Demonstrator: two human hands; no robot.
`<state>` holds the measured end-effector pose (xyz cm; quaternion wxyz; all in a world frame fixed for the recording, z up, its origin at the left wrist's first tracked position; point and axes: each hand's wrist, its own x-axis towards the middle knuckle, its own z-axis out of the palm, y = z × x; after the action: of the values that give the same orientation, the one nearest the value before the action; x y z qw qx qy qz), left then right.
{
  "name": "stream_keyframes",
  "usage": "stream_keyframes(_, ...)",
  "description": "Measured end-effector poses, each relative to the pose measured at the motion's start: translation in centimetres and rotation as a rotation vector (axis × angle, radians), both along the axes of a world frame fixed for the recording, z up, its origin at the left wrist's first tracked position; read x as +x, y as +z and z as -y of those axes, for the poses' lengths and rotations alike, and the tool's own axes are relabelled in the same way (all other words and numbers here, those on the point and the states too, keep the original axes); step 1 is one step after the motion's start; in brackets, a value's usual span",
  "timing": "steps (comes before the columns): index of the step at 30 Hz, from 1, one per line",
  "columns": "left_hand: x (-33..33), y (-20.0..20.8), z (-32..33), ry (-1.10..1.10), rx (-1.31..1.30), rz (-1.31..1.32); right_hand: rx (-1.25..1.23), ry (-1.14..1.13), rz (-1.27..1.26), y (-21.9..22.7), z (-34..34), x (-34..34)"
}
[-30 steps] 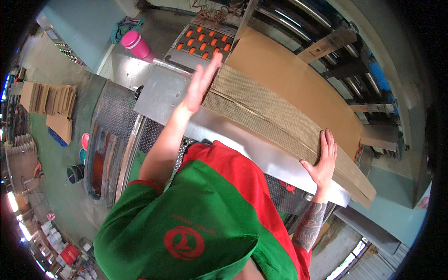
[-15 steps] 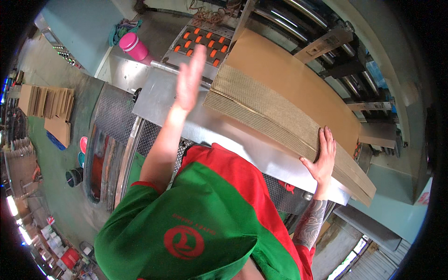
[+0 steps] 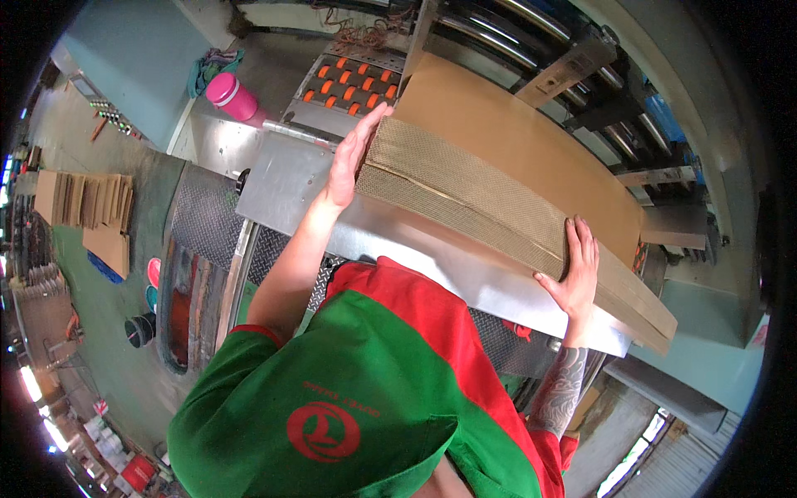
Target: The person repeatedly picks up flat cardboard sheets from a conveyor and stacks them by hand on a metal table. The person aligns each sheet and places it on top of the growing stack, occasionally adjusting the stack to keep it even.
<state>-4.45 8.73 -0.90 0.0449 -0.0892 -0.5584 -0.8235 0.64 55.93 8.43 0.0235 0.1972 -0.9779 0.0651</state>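
Note:
A thick stack of brown corrugated cardboard sheets [image 3: 465, 189] lies on the machine's feed table, its layered edges facing me. Against the stack's left end rests my left hand [image 3: 350, 162], palm flat and fingers stretched out together. Toward the right part of the stack, my right hand [image 3: 579, 270] presses on the layered edge with fingers extended and thumb apart. Neither hand grips anything. The broad top sheet [image 3: 506, 133] spreads away from me beneath the machine's rollers. Under the near edge of the stack runs a shiny metal table plate [image 3: 286, 187].
Beyond the stack stand the machine's rollers and bracket [image 3: 573, 70]. Orange wheels [image 3: 353, 85] sit on a panel at the far left, near a pink jug [image 3: 232, 96]. Cut cardboard piles [image 3: 83, 199] and a black bucket [image 3: 140, 330] are on the green floor at left.
My left hand, raised and blurred before, has come down and right against the stack's left end. My right hand stays on the layered edge. The view has shifted slightly.

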Motion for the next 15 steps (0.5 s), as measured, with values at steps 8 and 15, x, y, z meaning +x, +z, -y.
stream_keyframes(8, 1.4, 0.6, 0.3, 0.015, -0.086, -0.034, -0.014, -0.015, -0.008, 0.3, 0.2, 0.0)
stream_keyframes(15, 0.6, -0.2, -1.1, 0.204, -0.165, 0.06, -0.04, -0.014, 0.014, 0.7, 0.1, -0.4)
